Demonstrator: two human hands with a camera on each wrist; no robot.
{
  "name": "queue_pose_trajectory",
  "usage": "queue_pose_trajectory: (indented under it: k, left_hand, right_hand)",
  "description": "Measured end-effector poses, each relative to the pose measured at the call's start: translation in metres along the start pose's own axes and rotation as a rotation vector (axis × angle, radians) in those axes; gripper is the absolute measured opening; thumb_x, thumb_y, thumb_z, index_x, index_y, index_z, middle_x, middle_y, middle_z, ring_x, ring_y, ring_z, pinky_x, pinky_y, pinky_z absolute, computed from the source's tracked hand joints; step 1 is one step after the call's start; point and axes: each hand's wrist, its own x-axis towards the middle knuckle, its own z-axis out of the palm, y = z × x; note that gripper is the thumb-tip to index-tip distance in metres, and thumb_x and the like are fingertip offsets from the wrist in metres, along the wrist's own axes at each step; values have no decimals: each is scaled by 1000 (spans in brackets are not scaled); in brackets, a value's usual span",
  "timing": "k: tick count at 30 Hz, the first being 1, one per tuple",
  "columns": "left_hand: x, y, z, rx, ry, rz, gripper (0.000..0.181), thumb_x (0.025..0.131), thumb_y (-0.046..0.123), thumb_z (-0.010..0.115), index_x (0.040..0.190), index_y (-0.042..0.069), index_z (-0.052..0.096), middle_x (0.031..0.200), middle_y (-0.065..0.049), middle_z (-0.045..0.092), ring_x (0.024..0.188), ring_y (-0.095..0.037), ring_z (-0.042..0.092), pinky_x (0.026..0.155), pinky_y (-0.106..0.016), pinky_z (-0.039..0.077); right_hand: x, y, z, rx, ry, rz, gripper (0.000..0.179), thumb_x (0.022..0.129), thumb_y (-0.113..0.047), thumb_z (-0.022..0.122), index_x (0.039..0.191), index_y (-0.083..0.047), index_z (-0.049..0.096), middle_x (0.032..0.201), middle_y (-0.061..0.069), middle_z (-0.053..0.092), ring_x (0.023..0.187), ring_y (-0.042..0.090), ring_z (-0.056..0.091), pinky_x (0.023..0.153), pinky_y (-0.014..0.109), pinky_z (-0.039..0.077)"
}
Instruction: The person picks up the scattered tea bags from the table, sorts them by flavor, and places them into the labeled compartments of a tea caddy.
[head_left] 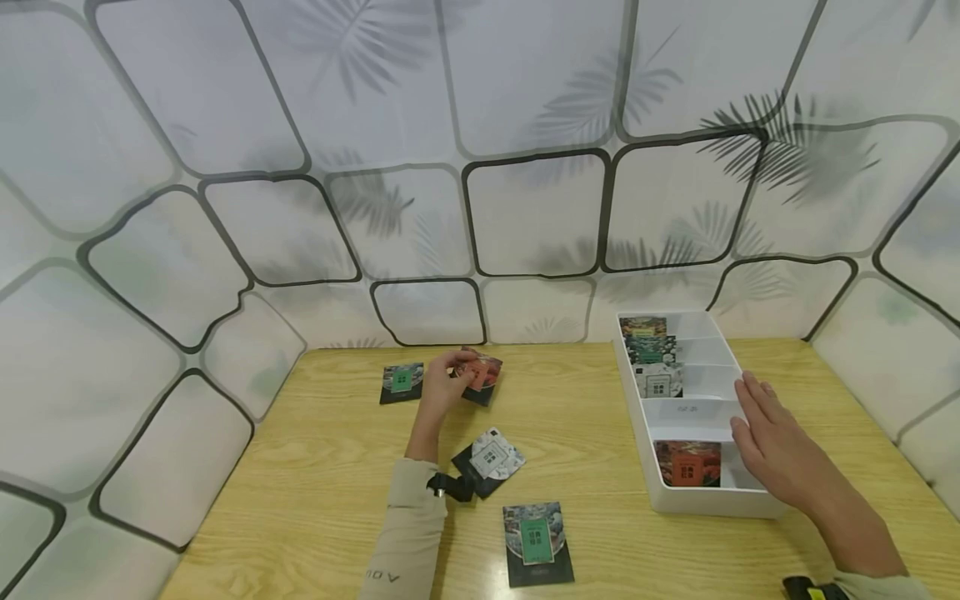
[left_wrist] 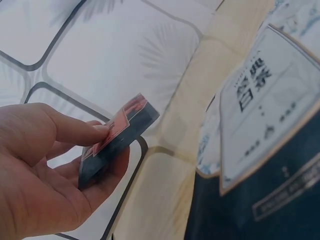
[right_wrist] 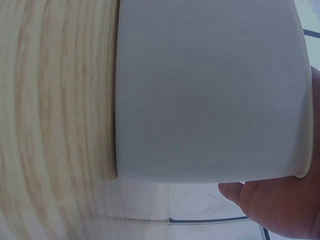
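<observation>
My left hand pinches a red-and-black tea packet between thumb and fingers, near the table's back edge. In the left wrist view the packet is tilted, its dark edge turned toward the camera. My right hand rests along the right rim of a white divided box, fingers straight. Inside the box, a red packet lies in the front compartment. A white packet, a green one and a yellowish one lie farther back. The right wrist view mostly holds the box's outer wall.
On the wooden table, a green packet lies left of my left hand. A white-and-black packet lies beside my left wrist, and another green packet lies near the front. A patterned curtain encloses the back and sides.
</observation>
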Motion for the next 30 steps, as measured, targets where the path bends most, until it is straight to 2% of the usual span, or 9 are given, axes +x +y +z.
queue_pose_trajectory:
  k: [6,13,21,25,30]
  left_hand:
    - [-2,8,0,-45,-46,51,30,93,-1,74,122,5,72,121,-17,66,109,-33,60,82,-44,52]
    - [-4,17,2,-124,-79,102,31,92,-8,70,121,4,71,120,-18,64,98,-30,58,71,-33,49]
    - [-7,27,4,-192,-88,175,29,92,-9,70,119,-1,71,117,-20,65,88,-24,51,69,-31,44]
    - [-8,32,3,-209,-102,200,29,91,-6,73,121,-3,70,119,-22,64,88,-29,50,67,-30,42]
    - [-8,35,4,-209,-123,219,35,92,-4,73,126,-8,66,127,-28,60,100,-43,55,69,-27,45]
  right_hand:
    - [-1,1,1,5,4,-3,60,111,-18,35,156,16,16,164,34,10,153,49,1,123,48,-4]
    - [-1,0,0,2,-5,0,60,111,-19,34,156,15,15,165,33,8,153,47,0,123,45,-6]
    - [0,0,1,-9,-7,3,61,111,-19,35,156,15,14,165,33,7,153,48,0,123,45,-6]
    - [-1,0,1,-11,-6,2,60,111,-18,35,156,15,14,165,34,8,153,47,0,123,47,-5]
    - [-1,0,1,-9,-9,5,61,111,-18,35,157,15,14,165,34,8,153,47,0,123,47,-6]
